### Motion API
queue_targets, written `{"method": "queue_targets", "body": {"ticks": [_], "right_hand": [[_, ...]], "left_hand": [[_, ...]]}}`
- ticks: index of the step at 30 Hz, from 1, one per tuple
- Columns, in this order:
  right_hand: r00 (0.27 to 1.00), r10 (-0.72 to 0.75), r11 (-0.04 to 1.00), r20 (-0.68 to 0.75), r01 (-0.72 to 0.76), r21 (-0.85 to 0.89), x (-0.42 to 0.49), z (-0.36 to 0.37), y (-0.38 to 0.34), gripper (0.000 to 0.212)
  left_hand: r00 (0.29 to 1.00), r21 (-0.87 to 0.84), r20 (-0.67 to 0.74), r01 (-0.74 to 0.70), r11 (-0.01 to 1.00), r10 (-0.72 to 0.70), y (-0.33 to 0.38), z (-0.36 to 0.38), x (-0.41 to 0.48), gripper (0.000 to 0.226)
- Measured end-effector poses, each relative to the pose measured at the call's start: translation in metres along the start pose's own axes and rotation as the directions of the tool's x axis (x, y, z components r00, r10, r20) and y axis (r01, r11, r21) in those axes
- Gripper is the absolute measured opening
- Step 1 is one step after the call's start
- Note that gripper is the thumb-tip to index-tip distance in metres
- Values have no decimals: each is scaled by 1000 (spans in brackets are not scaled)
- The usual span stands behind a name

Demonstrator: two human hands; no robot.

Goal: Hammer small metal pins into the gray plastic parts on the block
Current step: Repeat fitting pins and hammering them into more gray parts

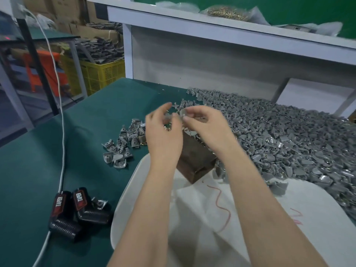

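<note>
A heap of gray parts (289,135) lies to the right of the brown block (194,162). Above the block, the right hand (206,122) pinches one gray part (183,112). The left hand (163,135) is too blurred to judge its grip. The part should sit flat on the block before hammering.

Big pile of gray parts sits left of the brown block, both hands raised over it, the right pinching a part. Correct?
No: the head view shows the big pile right of the brown block. The rest holds: left hand and right hand are raised over it, the right pinching a gray part.
</note>
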State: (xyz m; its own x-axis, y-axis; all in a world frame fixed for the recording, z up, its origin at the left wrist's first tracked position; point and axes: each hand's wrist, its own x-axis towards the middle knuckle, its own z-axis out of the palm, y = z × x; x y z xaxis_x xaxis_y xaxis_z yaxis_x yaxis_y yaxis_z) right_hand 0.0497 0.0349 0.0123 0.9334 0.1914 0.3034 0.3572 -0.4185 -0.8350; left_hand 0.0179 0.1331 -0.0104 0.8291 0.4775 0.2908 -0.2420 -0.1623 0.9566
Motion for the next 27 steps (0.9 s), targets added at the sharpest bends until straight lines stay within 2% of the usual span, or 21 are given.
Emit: {"method": "queue_targets", "body": {"ticks": [3, 8, 11, 13, 15, 17, 19, 21, 23, 27], "right_hand": [[999, -38, 994, 16, 39, -104, -12, -26, 4, 25], [996, -72, 970, 49, 81, -231, -24, -29, 5, 29], [992, -45, 967, 116, 72, -244, -21, -25, 5, 41], [994, -38, 932, 103, 72, -356, -15, -10, 6, 39], [988, -58, 849, 142, 123, -513, -5, 19, 5, 27], [957, -61, 721, 282, 238, -651, 6, 54, 5, 24], [935, -16, 648, 355, 280, -708, 17, 80, 6, 27], [926, 61, 616, 373, 259, -744, 26, 95, 8, 33], [919, 109, 634, 380, 230, -739, 31, 103, 11, 33], [924, 87, 671, 373, 223, -707, 37, 113, 15, 31]], "left_hand": [[971, -42, 233, 70, 997, -59, -5, 9, -4, 21], [959, -71, 268, 116, 991, -93, -7, 12, -7, 10], [991, -131, 98, 108, 986, -96, -5, 8, -5, 11], [988, -237, -75, 117, 965, -138, -3, 1, -1, 17], [960, -367, -200, 111, 924, -195, -1, -6, 3, 20], [937, -452, -278, 65, 890, -210, -1, -10, 5, 18], [921, -510, -332, 5, 860, -202, 0, -12, 7, 14], [905, -561, -371, -40, 827, -208, 0, -14, 9, 11], [892, -606, -385, -50, 794, -237, -1, -15, 11, 13], [882, -642, -384, -41, 766, -275, -2, -15, 13, 11]]}}
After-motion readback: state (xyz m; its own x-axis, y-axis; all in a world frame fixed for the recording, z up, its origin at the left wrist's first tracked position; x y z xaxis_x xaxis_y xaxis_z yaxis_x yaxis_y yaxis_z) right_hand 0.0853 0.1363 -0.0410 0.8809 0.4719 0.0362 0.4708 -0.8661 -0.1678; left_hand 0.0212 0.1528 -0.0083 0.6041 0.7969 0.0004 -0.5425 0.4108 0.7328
